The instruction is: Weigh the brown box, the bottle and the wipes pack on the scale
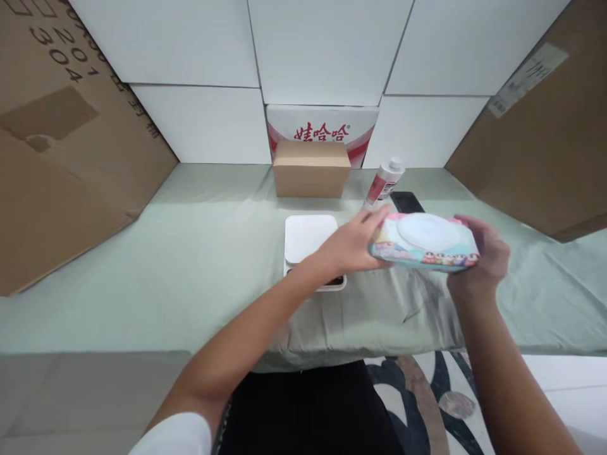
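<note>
A pack of wet wipes (427,240), pink and light blue with a white oval lid, is held up above the right part of the table. My left hand (355,243) grips its left end, and my right hand (481,256) is closed around its right end. Below and beyond my left forearm lies a white kitchen scale (310,237), its front display partly hidden by that arm. Just behind the pack stands a white bottle (385,182) with a red label. A dark phone (406,202) lies flat beside the bottle, partly covered by the pack.
A small brown cardboard box (310,170) sits at the back, before a white and red printed carton (322,123). Large cardboard panels (71,158) flank the left side, with another cardboard panel (545,139) on the right. Pale green cloth (190,240) covers the table.
</note>
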Available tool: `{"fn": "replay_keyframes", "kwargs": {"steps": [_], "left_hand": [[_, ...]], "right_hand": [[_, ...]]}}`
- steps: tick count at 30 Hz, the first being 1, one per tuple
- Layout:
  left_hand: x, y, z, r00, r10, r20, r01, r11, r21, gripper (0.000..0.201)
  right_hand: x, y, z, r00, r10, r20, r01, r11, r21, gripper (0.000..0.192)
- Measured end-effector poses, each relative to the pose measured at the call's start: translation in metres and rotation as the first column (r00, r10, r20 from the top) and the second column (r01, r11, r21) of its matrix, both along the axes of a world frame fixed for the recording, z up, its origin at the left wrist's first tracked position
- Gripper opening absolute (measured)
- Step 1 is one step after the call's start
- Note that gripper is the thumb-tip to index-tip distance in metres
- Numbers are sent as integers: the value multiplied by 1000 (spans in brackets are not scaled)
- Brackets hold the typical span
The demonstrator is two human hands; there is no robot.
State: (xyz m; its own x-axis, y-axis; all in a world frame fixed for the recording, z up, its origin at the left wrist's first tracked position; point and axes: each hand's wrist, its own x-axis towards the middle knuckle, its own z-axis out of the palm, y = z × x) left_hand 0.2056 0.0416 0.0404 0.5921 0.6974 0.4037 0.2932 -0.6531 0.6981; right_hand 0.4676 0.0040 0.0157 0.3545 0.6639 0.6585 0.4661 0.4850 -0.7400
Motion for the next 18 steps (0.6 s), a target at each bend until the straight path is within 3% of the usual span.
{"fn": "replay_keyframes", "kwargs": {"steps": [2,4,9,12,18], "left_hand": [[-39,2,5,989,45,141,-58,994,92,107],[-77,6,1,968,109,228,-142,980,136,105],[-146,11,-34,920,301,249,-340,931,129,104],[-165,10,-48,929,337,156,-357,926,126,106],[-169,13,-48,934,338,118,-353,923,152,105]], "right_hand": [[-40,20,16,987,79,-138,-74,996,44,48],[-83,41,24,975,158,-159,-155,987,31,51],[-161,66,10,944,265,-197,-285,955,-83,47],[-176,62,-7,928,291,-232,-324,938,-120,44],[-175,58,-18,916,320,-242,-360,922,-143,44]]}}
